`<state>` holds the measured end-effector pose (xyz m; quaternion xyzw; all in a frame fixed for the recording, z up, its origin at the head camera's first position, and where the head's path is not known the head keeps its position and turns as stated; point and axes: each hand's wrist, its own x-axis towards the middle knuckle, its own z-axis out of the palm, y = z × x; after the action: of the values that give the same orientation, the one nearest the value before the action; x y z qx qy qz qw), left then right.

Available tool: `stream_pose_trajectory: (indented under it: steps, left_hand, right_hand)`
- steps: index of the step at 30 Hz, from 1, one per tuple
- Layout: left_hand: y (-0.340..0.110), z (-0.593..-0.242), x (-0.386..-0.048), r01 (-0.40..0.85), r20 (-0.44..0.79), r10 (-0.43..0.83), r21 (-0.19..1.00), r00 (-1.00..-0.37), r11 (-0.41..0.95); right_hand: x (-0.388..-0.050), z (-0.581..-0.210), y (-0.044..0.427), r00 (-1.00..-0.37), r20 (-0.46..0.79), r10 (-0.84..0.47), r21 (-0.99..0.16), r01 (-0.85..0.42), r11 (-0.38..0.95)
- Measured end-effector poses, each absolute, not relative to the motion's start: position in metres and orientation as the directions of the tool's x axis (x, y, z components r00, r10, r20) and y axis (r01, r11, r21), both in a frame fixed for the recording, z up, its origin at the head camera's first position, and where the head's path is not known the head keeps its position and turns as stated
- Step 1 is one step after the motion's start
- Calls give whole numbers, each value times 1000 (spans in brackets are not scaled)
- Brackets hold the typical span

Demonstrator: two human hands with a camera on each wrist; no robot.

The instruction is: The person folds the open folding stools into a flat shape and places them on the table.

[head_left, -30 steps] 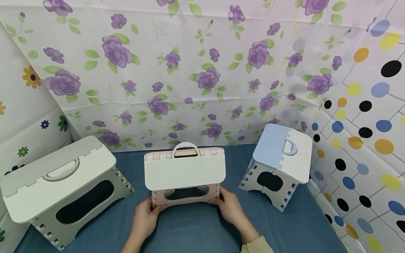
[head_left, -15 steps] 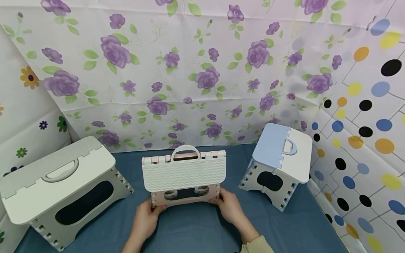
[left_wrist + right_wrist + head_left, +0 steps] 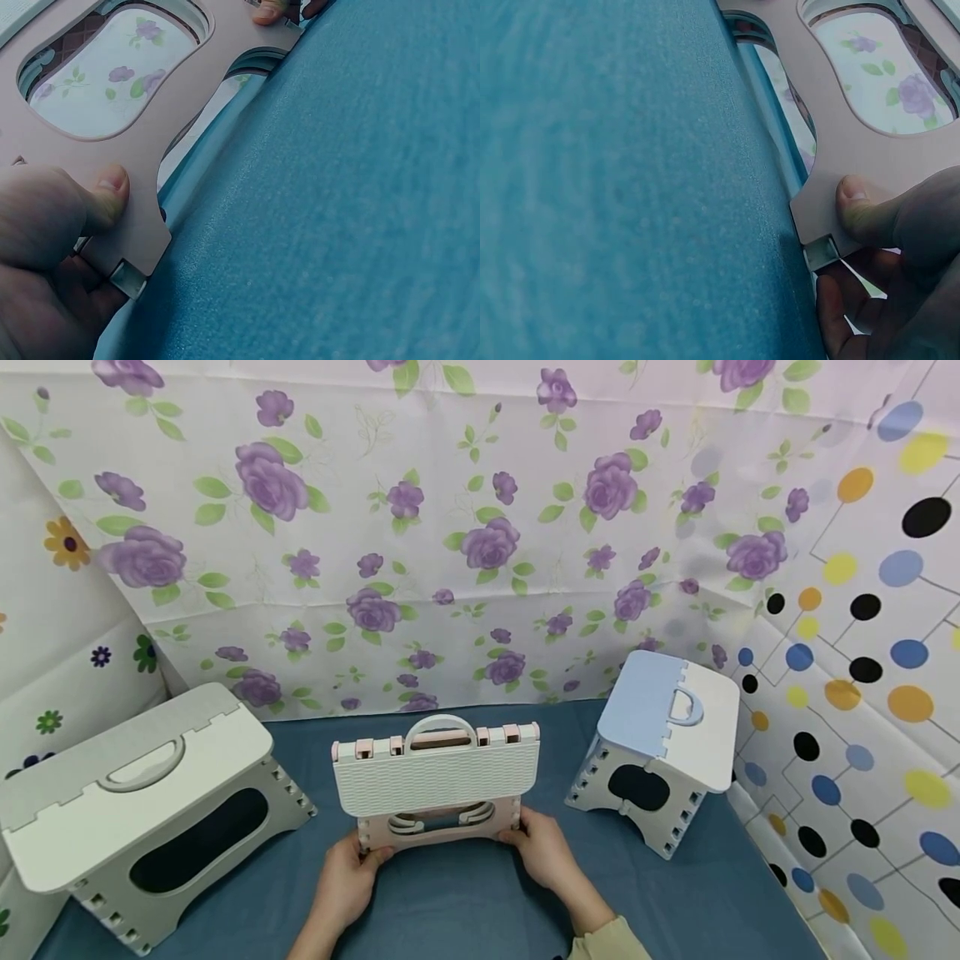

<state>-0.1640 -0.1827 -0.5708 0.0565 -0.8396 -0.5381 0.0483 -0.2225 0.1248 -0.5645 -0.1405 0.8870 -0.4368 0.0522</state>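
Observation:
A small pink and white folding stool (image 3: 438, 781) stands part-folded on the blue cloth, its white woven-texture top panel slanting up to the hinge line. A white carry handle (image 3: 440, 722) rises above that line. My left hand (image 3: 345, 877) grips the left end of the pink front leg panel (image 3: 454, 835), and my right hand (image 3: 549, 853) grips its right end. Both wrist views show the thumbs flat on the panel's face: the left thumb (image 3: 109, 196) by one foot, the right thumb (image 3: 861, 210) by the other. Remaining fingers go behind the edge, partly hidden.
A larger grey and white folding stool (image 3: 150, 793) stands unfolded at the left. At the right is an unfolded blue and white stool (image 3: 667, 727). Blue cloth (image 3: 465, 918) covers the surface. A flowered sheet (image 3: 450, 527) hangs behind, a dotted one (image 3: 855, 693) at the right.
The small stool's hinge line and handle have come up and toward me, so its top panel looks narrower. More light curved parts show through the leg opening. Both hands have stayed in place.

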Motion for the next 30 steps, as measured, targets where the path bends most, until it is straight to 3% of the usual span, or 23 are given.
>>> stream_pose_trajectory:
  steps: [6, 14, 23, 30]
  left_hand:
    - [-187, -571, -166, -36, 29, -140, 898, -990, 438]
    - [-199, -566, -163, -84, 50, -271, 883, -961, 461]
    - [-198, -568, -165, -45, 35, -198, 922, -980, 383]
    - [-198, -566, -164, -43, 41, -209, 922, -977, 384]
  right_hand:
    - [-223, -566, 126, -956, 50, -289, -792, -214, 572]
    - [-224, -568, 132, -949, 10, -314, -831, -183, 526]
    - [-225, -571, 144, -976, -66, -207, -893, -35, 450]
    - [-219, -568, 141, -966, 2, -258, -858, -134, 495]
